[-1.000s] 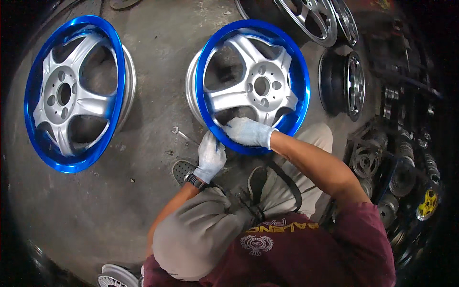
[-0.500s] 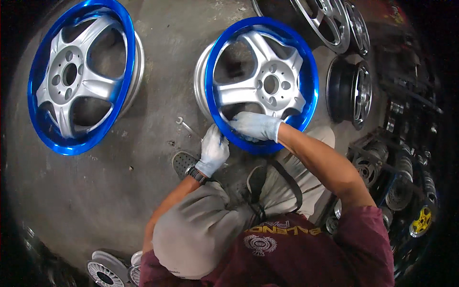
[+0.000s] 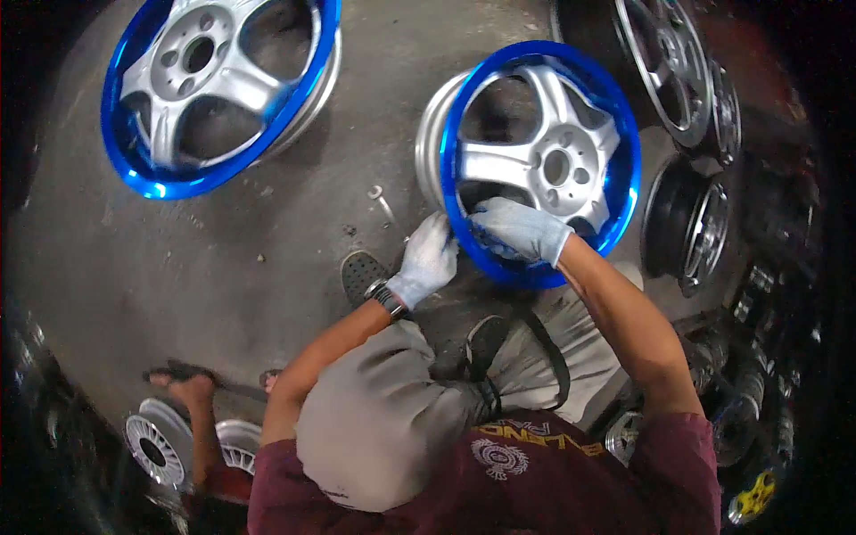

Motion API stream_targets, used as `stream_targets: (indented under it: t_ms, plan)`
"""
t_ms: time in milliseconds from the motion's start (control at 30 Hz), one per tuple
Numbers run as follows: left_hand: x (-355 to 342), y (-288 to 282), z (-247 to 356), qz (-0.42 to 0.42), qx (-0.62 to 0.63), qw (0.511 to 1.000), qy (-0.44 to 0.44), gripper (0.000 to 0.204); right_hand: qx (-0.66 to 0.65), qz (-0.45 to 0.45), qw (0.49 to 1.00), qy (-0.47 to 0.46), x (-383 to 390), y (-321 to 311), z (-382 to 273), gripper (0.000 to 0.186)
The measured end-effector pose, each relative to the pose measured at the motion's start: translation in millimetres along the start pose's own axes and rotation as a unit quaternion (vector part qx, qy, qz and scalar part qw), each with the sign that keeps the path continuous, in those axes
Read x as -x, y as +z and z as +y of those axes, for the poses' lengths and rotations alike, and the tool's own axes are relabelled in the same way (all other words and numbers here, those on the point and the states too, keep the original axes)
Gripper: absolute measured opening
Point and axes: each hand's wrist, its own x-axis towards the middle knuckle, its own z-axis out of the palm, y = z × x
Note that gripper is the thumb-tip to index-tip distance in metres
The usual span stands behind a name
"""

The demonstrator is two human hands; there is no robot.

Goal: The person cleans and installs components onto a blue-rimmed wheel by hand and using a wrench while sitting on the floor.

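Note:
A silver five-spoke wheel rim (image 3: 499, 166) with a shiny blue outer lip stands tilted before me. My right hand (image 3: 522, 230), in a pale work glove, reaches over the lip near its lower left. Its fingers are curled against the inner blue edge, and blue stains show at the fingertips; anything within them is hidden. My left hand (image 3: 428, 261), gloved as well, closes on the outer edge of the same rim from the left, fingertips partly behind the lip. A metal wrench (image 3: 383, 204) lies on the floor just beyond my left hand.
A second blue-lipped silver wheel (image 3: 167, 134) is at the far left. Dark wheels (image 3: 687, 214) stand on the right, with more stacked beyond. Multi-spoke wheels (image 3: 153, 446) lie lower left beside another person's leg (image 3: 204, 428). The floor (image 3: 267, 303) is grey concrete.
The whole view has swung, moving the held wheel rightward and the other blue-lipped wheel up. Both hands remain at the rim. Another person's leg and foot have come into sight at the lower left.

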Motion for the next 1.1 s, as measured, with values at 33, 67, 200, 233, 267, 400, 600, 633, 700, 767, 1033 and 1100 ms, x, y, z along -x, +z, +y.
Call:
stream_targets:
  t_ms: [33,67,200,233,267,400,600,633,700,767,1033,1100]
  plan:
    - [-1,-3,4,-0.005,0.001,1.0,0.001,0.033,-0.216,-0.076,0.936,0.267,-8,-8,-11,0.017]
    - [-1,-6,7,-0.011,0.003,1.0,0.002,0.033,-0.401,-0.147,0.752,0.502,-13,-10,-15,0.025]
    - [1,-3,0,0.016,0.02,1.0,0.009,0.031,-0.44,-0.136,0.679,0.571,-26,-21,-24,0.039]
    - [3,-5,0,0.006,0.012,1.0,0.004,0.03,-0.439,-0.123,0.677,0.578,-32,-28,-29,0.033]
    - [4,-7,0,-0.005,0.003,1.0,-0.001,0.029,-0.439,-0.125,0.681,0.572,-25,-22,-24,0.033]
    - [2,-3,4,-0.007,-0.001,1.0,-0.021,0.029,-0.47,-0.103,0.652,0.586,-12,-22,-20,0.011]
    - [-2,5,0,0.035,-0.003,0.999,0.016,0.029,-0.332,-0.181,0.855,0.356,-2,-1,2,0.024]
    - [-2,4,4,0.035,-0.004,0.999,0.017,0.029,-0.382,-0.163,0.825,0.383,-2,0,1,0.025]
    - [1,1,10,0.019,-0.004,1.0,-0.019,0.03,-0.267,-0.214,0.893,0.29,-5,-8,-3,0.028]
    - [4,2,4,0.036,-0.014,0.999,-0.005,0.03,-0.205,-0.237,0.92,0.236,-4,-8,0,0.029]
    - [5,3,0,0.047,-0.011,0.999,0.011,0.042,-0.113,-0.059,0.99,0.057,4,1,11,0.019]
    - [5,9,3,0.035,-0.023,0.999,0.006,0.041,-0.131,-0.024,0.986,0.104,15,22,19,0.042]
